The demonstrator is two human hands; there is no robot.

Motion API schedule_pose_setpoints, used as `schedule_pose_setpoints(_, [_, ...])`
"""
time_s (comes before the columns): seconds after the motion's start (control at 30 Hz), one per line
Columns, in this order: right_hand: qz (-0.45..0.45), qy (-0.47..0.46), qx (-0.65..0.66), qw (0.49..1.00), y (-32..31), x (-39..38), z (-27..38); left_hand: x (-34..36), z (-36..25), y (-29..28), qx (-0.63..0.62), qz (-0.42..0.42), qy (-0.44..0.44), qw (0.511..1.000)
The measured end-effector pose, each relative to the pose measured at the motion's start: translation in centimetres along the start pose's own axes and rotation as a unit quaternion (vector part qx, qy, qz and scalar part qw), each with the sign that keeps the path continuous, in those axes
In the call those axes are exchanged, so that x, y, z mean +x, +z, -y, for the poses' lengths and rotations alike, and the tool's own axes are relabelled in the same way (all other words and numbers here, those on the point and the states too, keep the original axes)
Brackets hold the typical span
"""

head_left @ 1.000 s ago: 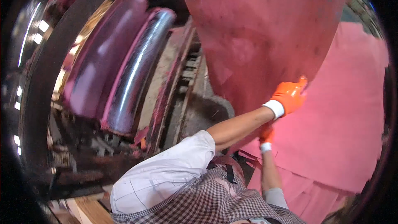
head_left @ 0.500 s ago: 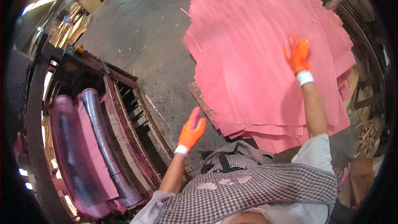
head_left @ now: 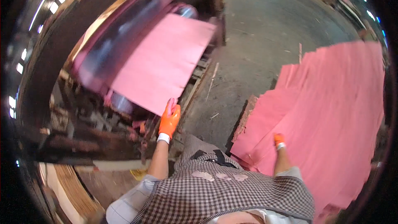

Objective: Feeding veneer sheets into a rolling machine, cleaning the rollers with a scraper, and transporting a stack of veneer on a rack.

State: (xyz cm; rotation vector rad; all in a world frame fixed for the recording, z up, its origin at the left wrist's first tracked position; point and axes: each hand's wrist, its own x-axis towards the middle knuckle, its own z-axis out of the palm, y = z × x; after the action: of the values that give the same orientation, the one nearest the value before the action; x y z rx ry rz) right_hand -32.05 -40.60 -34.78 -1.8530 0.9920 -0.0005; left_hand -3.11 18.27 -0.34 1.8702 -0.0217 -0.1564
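Nearest, a person's checked cloth apron (head_left: 224, 195) spreads across the lower edge, its small dark and pale squares marked by whitish patches. At the near left, thin wooden boards (head_left: 76, 188) lie layered, their stacked edges curving with the lens.

To the right, the right grip (head_left: 279, 140), an orange-gloved hand with a white cuff, is over a broad stack of pink sheets (head_left: 323, 112); it is too small and blurred to tell whether it is open, closed or touching. The sheets look thin and flat, fanned unevenly, with ragged, stepped edges and a faint streaky grain. A rough brown board (head_left: 246, 118) shows at the stack's left side.

To the left, the left grip (head_left: 169, 121), also gloved in glossy orange with pinkish fingertips, is at the near corner of a single pink sheet (head_left: 161, 64). Its fingers overlap that corner, but whether they pinch it cannot be told. This sheet is smooth, matte and roughly rectangular, lying slanted against a long purple-stained roller (head_left: 122, 33) with a dark sheen; the end of a shiny metal roller (head_left: 122, 103) shows beneath it. A heavy dark frame (head_left: 41, 70) curves around the machine's left.

Farther off, a grey concrete floor (head_left: 253, 29), scuffed and littered with thin slivers, runs back toward bright lights (head_left: 370, 15) at the far right.
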Motion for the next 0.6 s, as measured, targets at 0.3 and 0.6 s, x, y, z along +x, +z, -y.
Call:
schedule_pose_setpoints(0.3, [0.298,-0.015,-0.168,0.939,24.6,-3.3,14.2,-1.5,9.6,-5.4,-0.111,-0.112,-0.155,0.975])
schedule_pose_setpoints(0.6, [0.329,0.085,-0.326,0.882,17.6,-13.3,31.8,9.2,17.3,-15.5,-0.322,-0.279,-0.15,0.892])
